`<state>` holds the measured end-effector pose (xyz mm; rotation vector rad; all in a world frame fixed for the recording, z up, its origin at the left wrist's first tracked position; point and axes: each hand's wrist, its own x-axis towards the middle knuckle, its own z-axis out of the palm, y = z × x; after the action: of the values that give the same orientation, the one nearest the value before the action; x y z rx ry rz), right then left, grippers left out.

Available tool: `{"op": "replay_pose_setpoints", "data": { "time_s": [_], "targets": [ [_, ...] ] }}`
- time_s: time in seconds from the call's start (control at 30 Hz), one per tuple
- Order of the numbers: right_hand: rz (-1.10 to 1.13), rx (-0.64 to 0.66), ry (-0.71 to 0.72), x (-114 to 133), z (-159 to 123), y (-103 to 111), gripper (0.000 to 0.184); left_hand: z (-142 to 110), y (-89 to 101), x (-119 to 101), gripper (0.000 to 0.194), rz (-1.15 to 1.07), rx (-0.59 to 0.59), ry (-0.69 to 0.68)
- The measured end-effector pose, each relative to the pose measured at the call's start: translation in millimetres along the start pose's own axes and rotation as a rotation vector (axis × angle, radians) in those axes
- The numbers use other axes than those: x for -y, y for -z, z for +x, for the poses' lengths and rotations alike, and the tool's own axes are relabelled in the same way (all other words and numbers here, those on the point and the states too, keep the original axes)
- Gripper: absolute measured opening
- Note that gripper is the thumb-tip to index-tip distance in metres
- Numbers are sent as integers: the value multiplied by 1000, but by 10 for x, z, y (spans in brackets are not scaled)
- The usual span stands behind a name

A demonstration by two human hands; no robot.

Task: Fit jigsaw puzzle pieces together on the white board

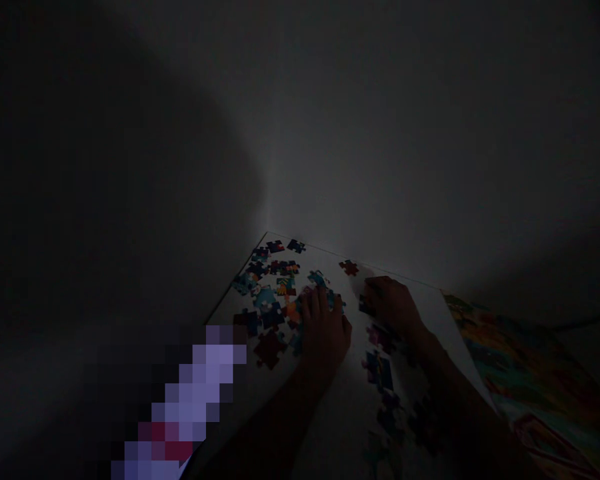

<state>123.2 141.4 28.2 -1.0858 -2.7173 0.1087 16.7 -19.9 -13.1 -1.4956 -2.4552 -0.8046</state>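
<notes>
The scene is dim. My left hand (327, 330) lies palm down with its fingers outstretched over a cluster of loose jigsaw pieces, covering some of them. A teal jigsaw piece (317, 277) shows just beyond its fingertips. To the right, my right hand (394, 301) is curled, with its fingertips at a dark jigsaw piece (365, 305) on the white board (347, 380); the fingers partly hide that piece. A reddish-brown jigsaw piece (349, 268) lies by itself near the far edge, and a larger reddish-brown jigsaw piece (270, 348) sits left of my left wrist.
More loose pieces (285, 268) crowd the board's far left corner. A column of pieces (379, 370) runs toward me between my forearms. At right lies a colourful printed picture (525, 373). Walls (360, 133) meet behind the board. A bright pixelated patch (200, 387) covers the lower left.
</notes>
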Motion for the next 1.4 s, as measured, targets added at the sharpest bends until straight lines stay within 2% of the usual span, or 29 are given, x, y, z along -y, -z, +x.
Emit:
{"op": "replay_pose_setpoints", "data": {
  "time_s": [0.1, 0.23, 0.33, 0.4, 0.53, 0.67, 0.87, 1.03, 1.2, 1.3, 1.4],
  "targets": [
    [181, -16, 108, 345, 240, 6, 34, -1, 1, 8, 45, 2, 3, -16],
    [384, 99, 279, 853, 617, -164, 32, -5, -2, 20, 50, 7, -14, -31],
    [428, 164, 361, 1118, 849, -335, 35, -12, -42, 40, 51, 10, -40, -55],
    [411, 201, 396, 1210, 954, -428, 40, -17, -79, 54, 52, 19, -53, -74],
    [392, 229, 437, 1246, 1035, -530, 41, -24, -123, 63, 55, 41, -62, -98],
    [418, 145, 411, 1210, 999, -590, 38, -15, -97, 49, 58, 44, -41, -114],
    [419, 6, 318, 1167, 938, -680, 35, -4, -61, 46, 59, 12, -5, -104],
    [364, -22, 238, 1149, 914, -693, 34, -22, -106, 59, 57, 12, 21, -111],
    [293, -69, 131, 1148, 865, -614, 31, -33, -124, 62, 59, 13, -1, -116],
    [304, -61, 178, 1176, 820, -535, 28, -30, -117, 59, 59, 9, -4, -124],
    [358, 38, 327, 1231, 760, -471, 24, -27, -115, 57, 56, -2, 16, -112]
  ]
}}
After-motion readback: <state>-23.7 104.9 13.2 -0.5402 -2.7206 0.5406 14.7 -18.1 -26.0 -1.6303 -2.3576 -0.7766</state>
